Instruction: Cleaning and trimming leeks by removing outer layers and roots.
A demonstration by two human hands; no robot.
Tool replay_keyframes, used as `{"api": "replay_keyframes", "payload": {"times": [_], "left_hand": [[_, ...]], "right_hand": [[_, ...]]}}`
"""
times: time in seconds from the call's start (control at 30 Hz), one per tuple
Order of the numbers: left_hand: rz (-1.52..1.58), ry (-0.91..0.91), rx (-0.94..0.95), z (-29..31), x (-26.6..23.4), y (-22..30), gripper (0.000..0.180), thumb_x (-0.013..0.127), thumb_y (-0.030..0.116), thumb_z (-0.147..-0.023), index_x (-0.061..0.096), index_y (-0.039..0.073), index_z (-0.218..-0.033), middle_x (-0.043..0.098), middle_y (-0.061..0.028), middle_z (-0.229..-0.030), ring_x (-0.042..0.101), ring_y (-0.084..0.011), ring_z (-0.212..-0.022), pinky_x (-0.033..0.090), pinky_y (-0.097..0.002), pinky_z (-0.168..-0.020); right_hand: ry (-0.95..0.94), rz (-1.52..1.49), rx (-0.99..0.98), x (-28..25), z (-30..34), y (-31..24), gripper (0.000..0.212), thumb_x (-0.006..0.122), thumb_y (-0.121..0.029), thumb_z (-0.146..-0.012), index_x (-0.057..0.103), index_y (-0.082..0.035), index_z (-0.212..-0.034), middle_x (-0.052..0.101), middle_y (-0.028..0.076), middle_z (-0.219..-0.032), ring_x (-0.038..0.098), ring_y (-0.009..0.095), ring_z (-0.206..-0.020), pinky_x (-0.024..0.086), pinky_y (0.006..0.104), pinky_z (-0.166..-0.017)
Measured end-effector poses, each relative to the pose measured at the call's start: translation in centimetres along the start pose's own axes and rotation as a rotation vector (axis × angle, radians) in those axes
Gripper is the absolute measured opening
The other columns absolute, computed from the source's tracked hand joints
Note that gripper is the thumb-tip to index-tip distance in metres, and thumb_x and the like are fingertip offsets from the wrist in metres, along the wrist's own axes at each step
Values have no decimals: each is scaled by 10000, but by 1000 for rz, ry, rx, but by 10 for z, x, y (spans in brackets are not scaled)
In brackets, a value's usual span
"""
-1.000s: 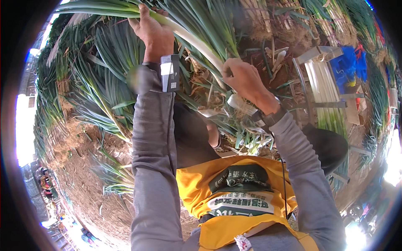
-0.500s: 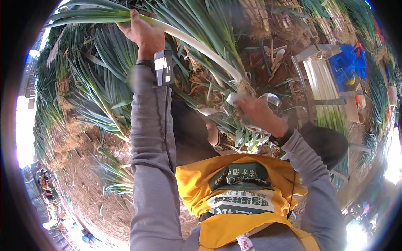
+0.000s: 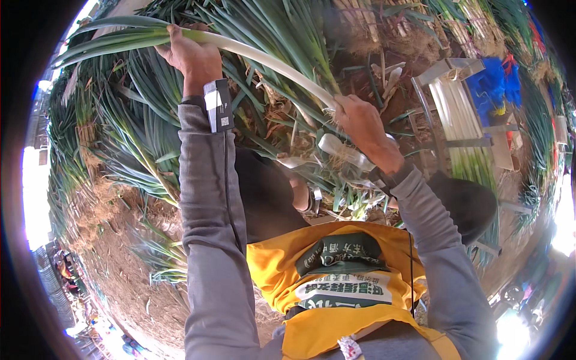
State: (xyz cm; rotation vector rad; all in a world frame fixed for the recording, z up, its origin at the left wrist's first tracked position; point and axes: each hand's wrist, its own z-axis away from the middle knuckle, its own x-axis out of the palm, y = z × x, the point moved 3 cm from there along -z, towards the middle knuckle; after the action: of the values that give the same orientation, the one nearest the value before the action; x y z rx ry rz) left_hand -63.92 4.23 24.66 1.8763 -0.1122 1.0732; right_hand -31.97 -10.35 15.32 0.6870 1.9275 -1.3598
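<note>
A long leek (image 3: 270, 60) stretches between my two hands, its green leaves fanning out to the far left and its white shank slanting down to the right. My left hand (image 3: 195, 57) is closed around it where green turns to white. At the root end, my right hand (image 3: 363, 123) is closed on the shank, its fingers hiding most of the roots. Just below that hand lie pale peeled skins (image 3: 336, 146) over leaf scraps.
A metal rack (image 3: 429, 108) on the right holds a row of clean white leeks (image 3: 459, 108), with blue plastic (image 3: 495, 87) beside it. Unpeeled leeks (image 3: 138, 114) pile up at left. Rooted bundles (image 3: 360, 27) line the far side. My dark-trousered knee (image 3: 465, 204) is near the rack.
My right hand has moved up and away from the pale skins onto the leek's root end. My left hand has shifted slightly left with the leek.
</note>
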Motion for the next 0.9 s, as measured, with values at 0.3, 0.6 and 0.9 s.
{"api": "replay_keyframes", "payload": {"times": [0.3,0.6,0.9], "left_hand": [[39,50,-46,-16,-11,-4,336,491,242,-1071,367,190,-1378,501,-82,-1072,542,-244,-804,538,-440,-730],[419,-124,-329,-39,-17,-14,412,361,364,-1093,436,-23,-976,437,-106,-854,445,-218,-755,462,-340,-708],[438,-194,-318,-27,-13,-11,423,346,433,-1098,406,16,-1060,456,-100,-926,447,-207,-774,456,-346,-682]], "right_hand": [[-8,-113,27,10,1,6,158,584,-152,-917,643,-6,-913,637,236,-859,644,430,-783,504,476,-690],[-201,-552,464,-3,25,67,243,638,-174,-946,677,52,-1025,678,100,-769,685,146,-676,524,302,-573],[21,-215,-182,-26,8,-15,192,620,-127,-948,684,-6,-1083,673,179,-955,653,384,-802,520,450,-716]]}}
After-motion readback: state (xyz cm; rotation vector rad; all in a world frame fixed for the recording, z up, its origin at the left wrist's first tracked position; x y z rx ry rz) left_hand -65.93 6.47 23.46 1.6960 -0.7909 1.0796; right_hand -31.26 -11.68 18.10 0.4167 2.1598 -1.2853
